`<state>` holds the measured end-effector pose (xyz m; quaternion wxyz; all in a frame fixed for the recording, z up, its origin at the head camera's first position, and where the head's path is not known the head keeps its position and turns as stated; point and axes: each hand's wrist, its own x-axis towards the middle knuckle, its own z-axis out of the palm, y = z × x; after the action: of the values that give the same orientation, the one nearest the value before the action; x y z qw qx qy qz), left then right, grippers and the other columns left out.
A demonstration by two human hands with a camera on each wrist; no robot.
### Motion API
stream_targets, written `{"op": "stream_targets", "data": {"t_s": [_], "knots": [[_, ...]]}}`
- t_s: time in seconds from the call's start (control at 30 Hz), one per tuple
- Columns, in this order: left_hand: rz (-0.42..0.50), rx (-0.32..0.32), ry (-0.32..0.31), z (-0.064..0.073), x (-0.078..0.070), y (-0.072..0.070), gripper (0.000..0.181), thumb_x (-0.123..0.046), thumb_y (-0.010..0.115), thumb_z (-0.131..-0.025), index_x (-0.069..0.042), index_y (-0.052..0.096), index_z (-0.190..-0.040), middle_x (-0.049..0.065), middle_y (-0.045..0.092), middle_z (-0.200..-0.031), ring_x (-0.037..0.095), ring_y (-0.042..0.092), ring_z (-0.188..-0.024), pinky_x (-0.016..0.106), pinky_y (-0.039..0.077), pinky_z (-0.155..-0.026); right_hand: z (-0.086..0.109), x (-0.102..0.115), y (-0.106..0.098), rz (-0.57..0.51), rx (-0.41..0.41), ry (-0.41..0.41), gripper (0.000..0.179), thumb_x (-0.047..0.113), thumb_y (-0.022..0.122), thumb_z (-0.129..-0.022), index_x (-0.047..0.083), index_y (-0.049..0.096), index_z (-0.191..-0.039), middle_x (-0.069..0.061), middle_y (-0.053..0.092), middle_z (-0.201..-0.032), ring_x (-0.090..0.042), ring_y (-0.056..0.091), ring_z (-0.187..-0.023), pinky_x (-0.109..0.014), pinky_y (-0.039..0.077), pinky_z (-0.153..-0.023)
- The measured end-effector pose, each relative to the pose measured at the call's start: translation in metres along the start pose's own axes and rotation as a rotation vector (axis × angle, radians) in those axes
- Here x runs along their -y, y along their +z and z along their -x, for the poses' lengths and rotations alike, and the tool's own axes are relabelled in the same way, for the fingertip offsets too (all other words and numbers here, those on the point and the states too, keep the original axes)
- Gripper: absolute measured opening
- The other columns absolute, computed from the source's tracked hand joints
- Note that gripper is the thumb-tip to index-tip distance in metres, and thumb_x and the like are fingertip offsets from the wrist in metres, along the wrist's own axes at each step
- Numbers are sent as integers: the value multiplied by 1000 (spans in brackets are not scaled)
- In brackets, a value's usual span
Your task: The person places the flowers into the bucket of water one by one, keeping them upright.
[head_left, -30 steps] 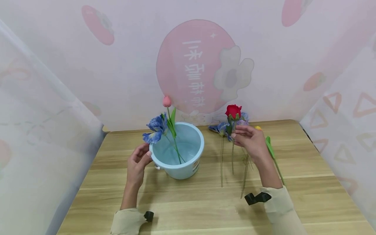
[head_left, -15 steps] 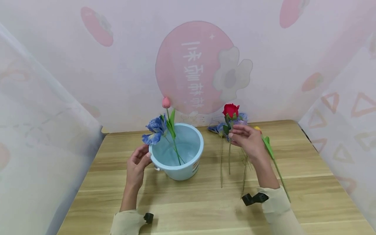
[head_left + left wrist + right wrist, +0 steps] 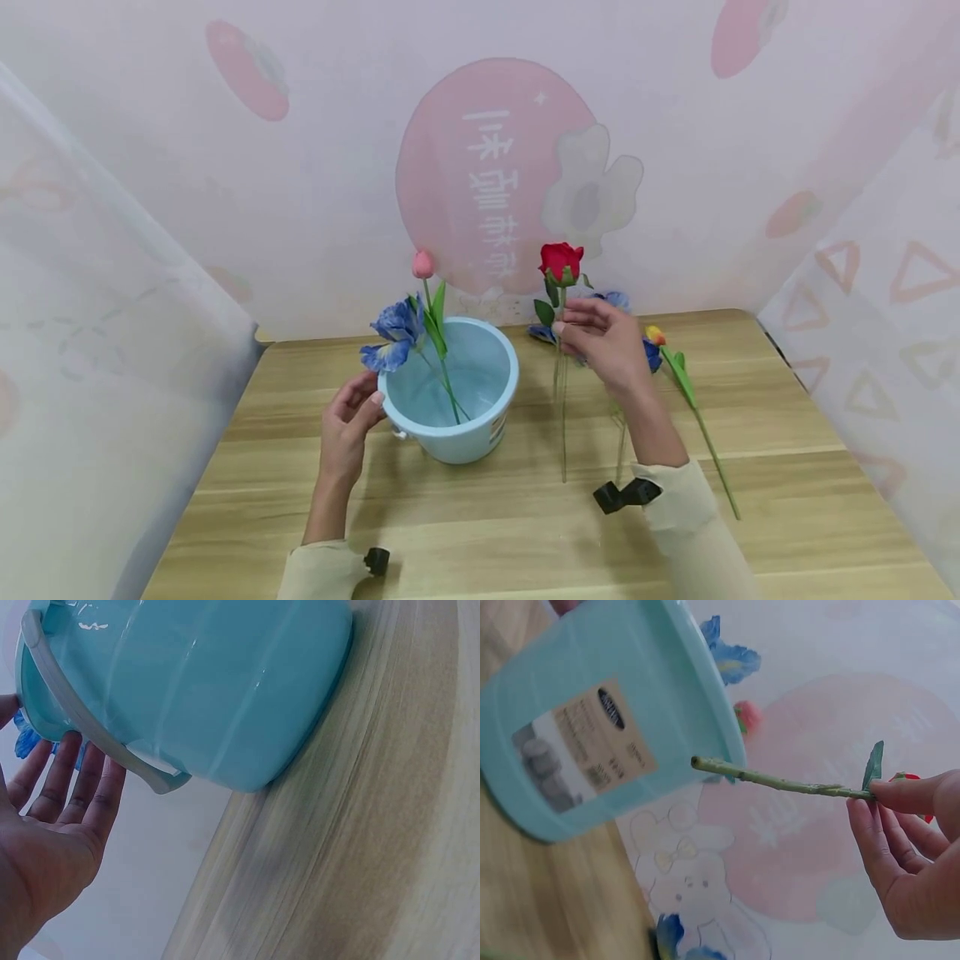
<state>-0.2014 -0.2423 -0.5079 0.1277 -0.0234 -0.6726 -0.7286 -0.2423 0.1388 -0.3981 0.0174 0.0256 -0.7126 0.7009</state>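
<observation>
**Bucket (image 3: 457, 447) left, flowers (image 3: 542, 335) right**

Bucket is set on the table (image 3: 480, 533), backed by the wall (image 3: 330, 192). Tulip (image 3: 423, 264) and iris (image 3: 393, 333) are stood inside; iris head is hung over the left rim, left of the tulip's. Left rim is touched by the left hand (image 3: 348, 425). Rose (image 3: 561, 262) is held right of the bucket in the right hand (image 3: 611, 346). Flowers are partly hidden behind that hand. Second tulip (image 3: 686, 390) is laid farthest right, head toward the wall.

Bucket (image 3: 459, 448) open at right; blue iris (image 3: 393, 333), pink tulip (image 3: 422, 264) block left
</observation>
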Motion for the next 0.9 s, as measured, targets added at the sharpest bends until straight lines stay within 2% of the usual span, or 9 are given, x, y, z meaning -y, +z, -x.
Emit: {"op": "stream_targets", "data": {"t_s": [0.2, 0.43, 0.73, 0.9], "knots": [[-7, -7, -8, 0, -1, 0, 38, -5, 63, -105, 6, 59, -142, -3, 73, -116, 7, 72, -100, 25, 66, -82, -9, 14, 16, -23, -9, -28, 41, 9, 78, -98, 1, 67, -137, -2, 72, -111, -13, 76, -96, -25, 67, -81], [-4, -7, 3, 0, 0, 1, 38, -4, 63, -105, 6, 59, -142, -3, 73, -116, 8, 72, -99, 25, 66, -82, -18, 28, 31, -47, -21, -62, 39, 7, 79, -96, 2, 70, -134, -10, 73, -113, -15, 75, -94, -30, 68, -80], [0, -5, 1, 0, 1, 0, 38, -4, 62, -106, 6, 58, -142, -2, 73, -116, 7, 71, -99, 24, 66, -82, -29, 31, 53, -101, -31, -92, 36, 3, 79, -96, 3, 71, -131, -15, 73, -115, -18, 75, -94, -30, 68, -77], [0, -2, 2, -1, 1, 0, 38, -5, 62, -106, 6, 58, -142, -2, 72, -116, 8, 71, -100, 24, 66, -82, -34, 31, 66, -120, -34, -125, 35, 0, 78, -96, 2, 72, -130, -18, 73, -116, -14, 75, -91, -33, 69, -78]]}}
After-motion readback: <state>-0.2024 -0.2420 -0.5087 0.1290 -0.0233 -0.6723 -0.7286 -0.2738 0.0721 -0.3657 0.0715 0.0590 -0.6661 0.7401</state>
